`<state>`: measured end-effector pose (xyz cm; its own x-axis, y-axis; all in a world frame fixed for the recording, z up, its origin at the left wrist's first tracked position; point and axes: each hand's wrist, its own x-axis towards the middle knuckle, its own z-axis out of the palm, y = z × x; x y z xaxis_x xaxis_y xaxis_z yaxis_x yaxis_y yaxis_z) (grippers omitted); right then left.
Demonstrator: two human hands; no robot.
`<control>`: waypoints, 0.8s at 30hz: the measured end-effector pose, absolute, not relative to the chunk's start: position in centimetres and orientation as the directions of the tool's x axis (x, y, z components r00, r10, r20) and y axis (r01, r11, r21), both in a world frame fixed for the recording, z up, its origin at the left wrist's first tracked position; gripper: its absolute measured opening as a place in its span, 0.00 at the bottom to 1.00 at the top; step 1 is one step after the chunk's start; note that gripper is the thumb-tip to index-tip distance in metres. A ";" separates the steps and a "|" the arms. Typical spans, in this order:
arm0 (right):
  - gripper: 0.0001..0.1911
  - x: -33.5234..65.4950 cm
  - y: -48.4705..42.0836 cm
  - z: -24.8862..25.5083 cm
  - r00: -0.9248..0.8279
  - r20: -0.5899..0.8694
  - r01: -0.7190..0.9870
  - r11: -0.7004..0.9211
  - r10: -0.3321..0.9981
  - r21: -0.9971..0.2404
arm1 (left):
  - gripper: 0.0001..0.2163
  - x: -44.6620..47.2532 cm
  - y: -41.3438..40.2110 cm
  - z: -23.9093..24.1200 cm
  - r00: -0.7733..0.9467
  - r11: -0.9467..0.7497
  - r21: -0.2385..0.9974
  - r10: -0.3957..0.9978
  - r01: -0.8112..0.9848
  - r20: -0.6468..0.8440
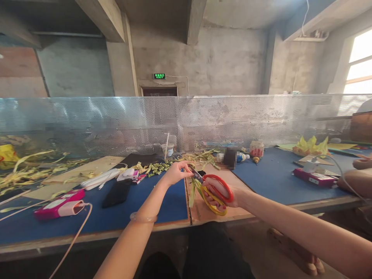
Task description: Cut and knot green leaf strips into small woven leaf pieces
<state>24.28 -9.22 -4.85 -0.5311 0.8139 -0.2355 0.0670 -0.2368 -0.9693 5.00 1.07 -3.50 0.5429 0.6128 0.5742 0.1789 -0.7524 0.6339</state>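
From my end, thru the head cam, I judge the step in hand is cutting or trimming. L hand point(178, 173) has thumb and finger pinched tog., it seems on the upper end of a dry strip point(192, 192); what exactly sits btw the fingertips is too small to tell. R hand point(217, 192) grasps the scissors point(213, 182), fingers wrapped in the red and yellow loops, blades pointing at the L fingertips. I can't tell if the blades are parted.

The strip hangs over the brown board point(207, 213), near its left edge and not far from the front edge of the table point(171, 229). A phone point(117, 192) lies on the blue mat point(174, 211) to the left; small green pieces point(158, 167) lie toward the mat's far edge.

In my view, the next move calls for a steady pinch w/ L, fingertips clear of the blades, and one short, controlled squeeze w/ R.
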 end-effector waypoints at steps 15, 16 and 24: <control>0.16 24.4 -9.4 -4.7 -0.533 -0.235 0.066 -0.237 0.813 -0.969 | 0.05 5.1 0.5 -3.1 0.560 -0.735 0.669 0.601 0.108 0.570; 0.15 24.4 -9.4 -4.6 -0.541 -0.245 0.059 -0.255 0.804 -0.965 | 0.05 5.1 0.4 -3.1 0.561 -0.734 0.672 0.599 0.100 0.571; 0.16 24.3 -9.0 -5.2 -0.528 -0.239 0.072 -0.237 0.815 -0.969 | 0.06 5.2 0.2 -3.1 0.563 -0.722 0.688 0.598 0.071 0.570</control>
<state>24.34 -8.96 -5.24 -0.5277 0.8151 -0.2390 0.0723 -0.2373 -0.9688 5.19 0.23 -3.07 0.5634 0.5981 0.5700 0.0709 -0.7224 0.6879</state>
